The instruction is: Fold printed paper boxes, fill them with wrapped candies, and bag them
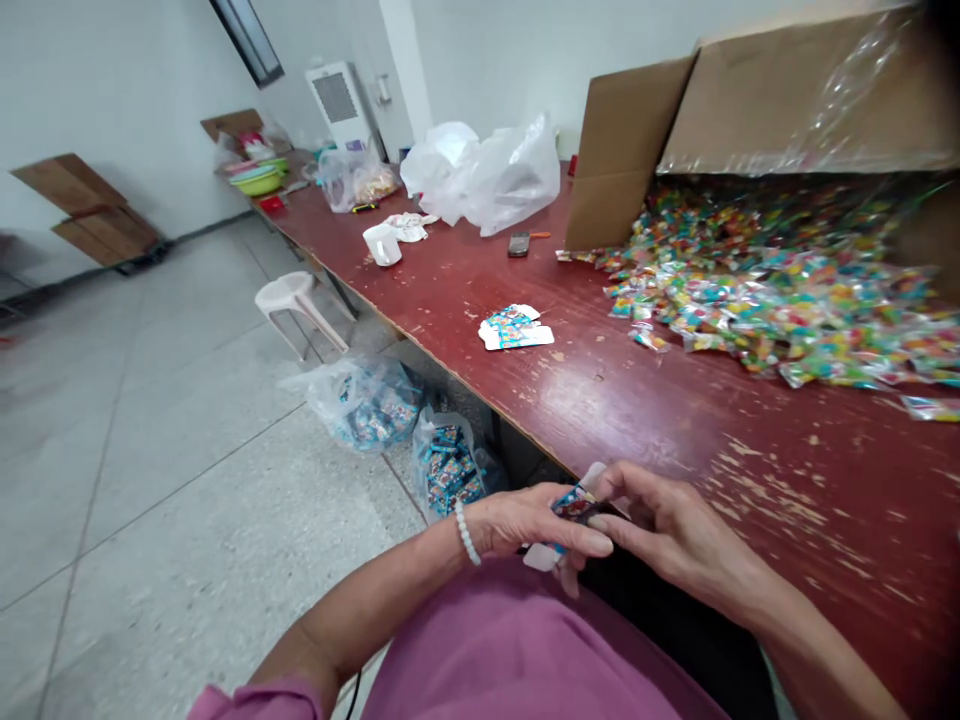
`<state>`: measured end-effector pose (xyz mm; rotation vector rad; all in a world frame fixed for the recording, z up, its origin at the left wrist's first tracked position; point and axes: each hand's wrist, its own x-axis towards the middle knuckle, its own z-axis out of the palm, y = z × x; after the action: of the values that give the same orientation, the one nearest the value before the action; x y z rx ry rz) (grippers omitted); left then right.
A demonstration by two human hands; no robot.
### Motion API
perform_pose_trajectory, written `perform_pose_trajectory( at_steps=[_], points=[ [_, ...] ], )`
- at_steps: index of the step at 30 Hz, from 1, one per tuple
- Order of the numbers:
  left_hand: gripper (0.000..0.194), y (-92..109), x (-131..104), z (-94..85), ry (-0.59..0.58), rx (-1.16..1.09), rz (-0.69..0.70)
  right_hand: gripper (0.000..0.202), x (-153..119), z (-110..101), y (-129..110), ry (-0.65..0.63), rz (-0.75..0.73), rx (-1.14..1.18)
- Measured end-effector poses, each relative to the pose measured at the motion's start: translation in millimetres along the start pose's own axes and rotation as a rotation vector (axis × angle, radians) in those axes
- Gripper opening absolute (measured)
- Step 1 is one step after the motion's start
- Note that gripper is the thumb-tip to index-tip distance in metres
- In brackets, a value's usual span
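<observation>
Low in the view, close to my body at the table's edge, a small printed carton with white flaps sticks out between my fingers. My left hand, with a pale bead bracelet at its wrist, is closed around the carton. Against its upper end my right hand pinches with thumb and fingers. Part of the carton is hidden behind the left hand. On the table ahead lie flat printed cartons with white flaps. Small clear packets of colourful candy spill toward me at the right.
A large cardboard box lies open behind the packets. On the red table are a white mug, a phone-like device and plastic bags. Bags of filled cartons and a white stool stand on the floor at left.
</observation>
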<state>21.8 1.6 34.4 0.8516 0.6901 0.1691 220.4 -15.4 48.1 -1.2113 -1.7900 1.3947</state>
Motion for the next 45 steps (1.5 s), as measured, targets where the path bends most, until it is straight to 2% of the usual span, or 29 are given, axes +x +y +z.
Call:
perform_pose_trajectory(
  at_steps=[4,6,7,9,10,11,12,13,15,16,18,21,25,27,31,36,38,40,43,45],
  points=[
    [0.048,-3,3,2.6,-0.019,0.154,-0.001,0.014,0,1,1,-0.126,0.049,0.052],
    [0.045,-3,5,5.2,0.036,0.171,0.045,0.021,2,3,4,-0.13,0.04,0.052],
    [0.043,-3,5,6.7,0.089,0.164,0.077,0.02,3,4,6,-0.056,0.024,0.025],
    [0.034,-1,5,9.2,0.202,0.141,0.122,0.017,5,10,10,0.222,0.002,-0.074],
    [0.031,0,5,10.1,0.248,0.123,0.128,0.025,6,13,12,0.356,0.003,-0.106],
    [0.029,1,5,10.6,0.278,0.098,0.127,0.033,8,16,13,0.432,0.013,-0.096],
    [0.03,1,4,10.6,0.291,0.067,0.122,0.036,9,19,14,0.442,0.032,-0.042],
    [0.031,1,4,9.9,0.292,0.042,0.128,0.033,10,21,14,0.401,0.052,0.042],
    [0.034,0,4,6.9,0.284,0.056,0.196,0.033,10,23,13,0.31,0.082,0.205],
    [0.035,0,3,4.9,0.287,0.1,0.245,0.036,11,23,12,0.305,0.093,0.242],
    [0.035,-1,1,1.0,0.33,0.183,0.345,0.038,11,20,11,0.35,0.119,0.238],
    [0.041,-2,-3,-1.0,0.478,0.167,0.458,0.039,14,17,9,0.373,0.157,0.276],
    [0.061,-6,-4,3.7,0.652,0.045,0.569,0.072,22,26,8,0.488,0.161,0.505],
    [0.063,-7,-3,6.1,0.689,0.012,0.615,0.072,26,35,7,0.53,0.12,0.594],
    [0.053,-5,-4,6.1,0.664,-0.027,0.642,0.044,31,45,8,0.508,0.003,0.599],
    [0.043,0,-7,5.7,0.589,-0.072,0.51,0.029,30,33,15,0.446,0.007,0.415],
    [0.038,2,-7,6.7,0.575,-0.064,0.493,0.029,29,25,18,0.399,0.036,0.396],
    [0.031,4,-5,6.7,0.585,-0.031,0.509,0.031,29,20,18,0.347,0.069,0.487],
    [0.027,5,-2,4.2,0.605,0.057,0.554,0.038,30,17,15,0.352,0.092,0.673],
    [0.03,4,-1,2.1,0.613,0.071,0.57,0.043,30,18,14,0.341,0.09,0.702]
  ],
)
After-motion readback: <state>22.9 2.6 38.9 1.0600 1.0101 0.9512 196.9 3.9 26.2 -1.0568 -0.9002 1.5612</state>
